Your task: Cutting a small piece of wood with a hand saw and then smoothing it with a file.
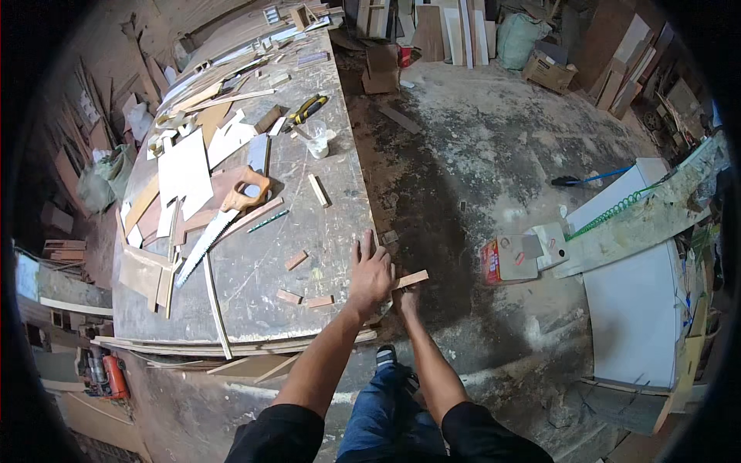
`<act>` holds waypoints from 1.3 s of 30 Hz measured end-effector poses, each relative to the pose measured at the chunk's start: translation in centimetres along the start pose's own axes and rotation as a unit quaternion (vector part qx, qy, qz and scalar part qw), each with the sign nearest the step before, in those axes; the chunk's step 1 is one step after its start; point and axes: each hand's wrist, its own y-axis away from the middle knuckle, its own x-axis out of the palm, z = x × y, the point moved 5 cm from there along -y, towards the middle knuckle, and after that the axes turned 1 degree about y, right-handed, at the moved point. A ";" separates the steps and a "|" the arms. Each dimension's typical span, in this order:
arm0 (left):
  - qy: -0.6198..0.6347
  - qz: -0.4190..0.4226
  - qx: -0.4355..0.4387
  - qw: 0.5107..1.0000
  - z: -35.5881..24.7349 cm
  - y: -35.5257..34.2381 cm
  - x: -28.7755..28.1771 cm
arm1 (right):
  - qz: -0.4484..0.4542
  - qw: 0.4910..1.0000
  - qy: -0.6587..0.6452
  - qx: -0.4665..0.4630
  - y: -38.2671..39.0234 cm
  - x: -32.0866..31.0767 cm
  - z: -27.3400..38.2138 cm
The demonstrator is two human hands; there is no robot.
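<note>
My left hand (370, 270) lies at the right edge of the scuffed worktable (285, 185), fingers stretched forward, beside a short wooden piece (413, 278) that juts out past the edge. My right hand (405, 297) is closed on that piece from below, its fingertips partly hidden. Several small wood blocks (320, 301) lie left of my hands, with a green pencil (268, 221) farther off. A handsaw with an orange handle (247, 189) rests among white and brown board offcuts (184, 174). Beyond it are yellow-and-black pliers (307, 109) and a plastic cup (317, 140).
Stacked boards (451, 35), cardboard boxes (548, 73) and a bag (513, 38) stand at the back. At right is a bench (633, 293) with a green coiled hose (610, 216); a red cylinder (116, 376) sits at lower left. My feet (386, 359) stand on stained floor.
</note>
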 end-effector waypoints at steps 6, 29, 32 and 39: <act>-0.025 0.002 0.000 1.000 -0.2 -0.1 -0.2 | 0.004 1.000 -0.006 -0.005 -0.5 -0.1 0.5; -0.012 -0.033 0.025 0.999 -0.2 0.0 -0.2 | -0.036 0.999 -0.026 -0.001 0.4 0.1 -2.3; 0.000 -0.026 0.012 1.000 -0.2 -0.2 -0.6 | -0.035 0.999 -0.023 0.004 0.7 -0.1 -2.7; -0.002 0.032 -0.007 0.999 -0.5 -0.3 -0.7 | -0.028 0.999 -0.031 -0.002 -0.8 0.1 -2.8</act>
